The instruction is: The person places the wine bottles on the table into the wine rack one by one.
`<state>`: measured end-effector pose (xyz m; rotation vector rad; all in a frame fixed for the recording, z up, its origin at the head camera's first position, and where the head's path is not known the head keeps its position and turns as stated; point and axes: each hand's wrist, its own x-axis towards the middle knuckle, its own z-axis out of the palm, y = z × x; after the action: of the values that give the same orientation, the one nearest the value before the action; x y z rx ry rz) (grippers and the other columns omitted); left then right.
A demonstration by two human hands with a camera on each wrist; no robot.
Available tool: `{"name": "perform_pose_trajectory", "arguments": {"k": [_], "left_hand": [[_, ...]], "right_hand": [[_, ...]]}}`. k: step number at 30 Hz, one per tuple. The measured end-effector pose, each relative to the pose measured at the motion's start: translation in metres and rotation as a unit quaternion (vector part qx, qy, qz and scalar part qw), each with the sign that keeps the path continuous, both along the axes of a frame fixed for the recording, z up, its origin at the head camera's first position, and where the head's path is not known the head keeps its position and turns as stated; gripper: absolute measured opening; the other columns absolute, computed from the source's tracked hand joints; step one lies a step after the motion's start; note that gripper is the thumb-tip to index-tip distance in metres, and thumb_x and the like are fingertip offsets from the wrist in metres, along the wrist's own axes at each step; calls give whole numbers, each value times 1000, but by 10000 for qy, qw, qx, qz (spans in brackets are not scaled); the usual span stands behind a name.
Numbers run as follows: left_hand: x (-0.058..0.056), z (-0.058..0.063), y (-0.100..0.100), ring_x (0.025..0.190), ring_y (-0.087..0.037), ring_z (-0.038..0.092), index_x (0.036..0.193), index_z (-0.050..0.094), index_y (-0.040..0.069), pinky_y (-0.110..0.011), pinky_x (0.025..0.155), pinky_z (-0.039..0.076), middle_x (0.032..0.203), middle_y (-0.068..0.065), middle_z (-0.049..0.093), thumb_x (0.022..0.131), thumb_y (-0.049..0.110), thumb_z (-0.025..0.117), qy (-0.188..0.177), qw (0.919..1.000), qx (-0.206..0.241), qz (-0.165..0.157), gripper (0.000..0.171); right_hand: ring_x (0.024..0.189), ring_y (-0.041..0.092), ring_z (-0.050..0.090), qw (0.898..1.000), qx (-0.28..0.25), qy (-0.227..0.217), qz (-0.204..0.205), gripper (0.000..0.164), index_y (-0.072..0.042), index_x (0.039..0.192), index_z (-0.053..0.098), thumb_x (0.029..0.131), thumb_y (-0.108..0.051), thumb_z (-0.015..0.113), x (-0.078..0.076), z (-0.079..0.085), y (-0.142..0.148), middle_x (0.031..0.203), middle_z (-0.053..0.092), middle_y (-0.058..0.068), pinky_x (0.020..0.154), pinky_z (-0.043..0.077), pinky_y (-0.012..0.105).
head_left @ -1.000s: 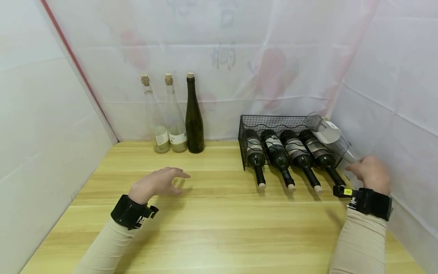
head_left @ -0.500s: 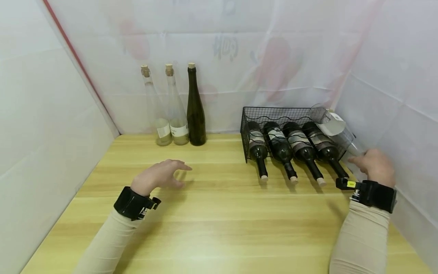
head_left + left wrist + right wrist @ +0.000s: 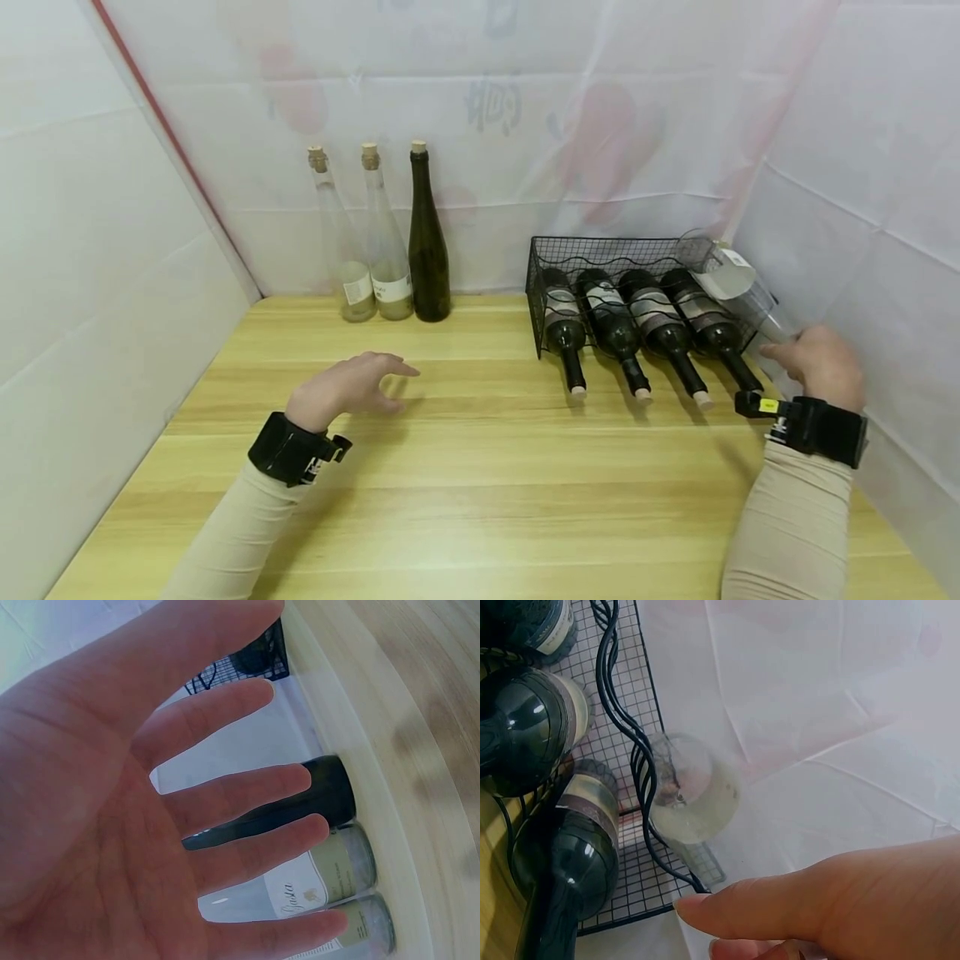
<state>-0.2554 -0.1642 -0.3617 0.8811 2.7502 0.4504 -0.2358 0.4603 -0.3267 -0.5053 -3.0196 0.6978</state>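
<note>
At far left, a beige sleeve of lightly wrinkled cloth, ending in a black strap. Next, above the pale, wood-grained table, the left hand, with relaxed fingers and a wide gap to the thumb. In the left wrist view, also visible: a creased palm and all four fingers, well spread.

Behind that hand, side by side and upright: an outer clear bottle, an inner clear bottle and a slender, glossy green bottle. Corks visible only from the head; flowing label script, "Gusta", legible only from the left wrist. At the back, a white sheet, creased, with faint reversed lettering and blurred pink patches.

Further right, a black rack of fine square mesh and wavy wires. Inside, four dark bottles lying in a row, with rounded shoulders, banded labels and pale-corked necks toward the viewer.

At the rack's right end, a tilted bottle of clear glass, with its base toward the back and its neck in the pinch of the right hand. From the right wrist, a foreshortened, rounded body beside the wires; contact with the rack impossible to tell.
</note>
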Motion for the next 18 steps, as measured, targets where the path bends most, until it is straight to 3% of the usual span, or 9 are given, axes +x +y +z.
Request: {"name": "perform_pose_trajectory", "arguments": {"k": [12, 18], "left_hand": [[0, -1, 0, 132, -34, 52, 135, 64, 12, -50, 109, 43, 140, -12, 59, 86, 18, 78, 44, 10000, 46, 11, 51], [1, -2, 0, 134, -34, 51, 136, 63, 13, -51, 110, 42, 141, -11, 58, 87, 19, 78, -11, 10000, -13, 40, 52]], "right_hand": [[55, 19, 47, 9999, -15, 18, 154, 50, -2, 72, 53, 97, -45, 56, 3, 4, -3, 63, 51, 4, 48, 39, 33], [56, 19, 47, 9996, -146, -225, 110, 51, -8, 67, 51, 96, -49, 55, 2, 5, -1, 62, 51, 2, 50, 39, 33]]}}
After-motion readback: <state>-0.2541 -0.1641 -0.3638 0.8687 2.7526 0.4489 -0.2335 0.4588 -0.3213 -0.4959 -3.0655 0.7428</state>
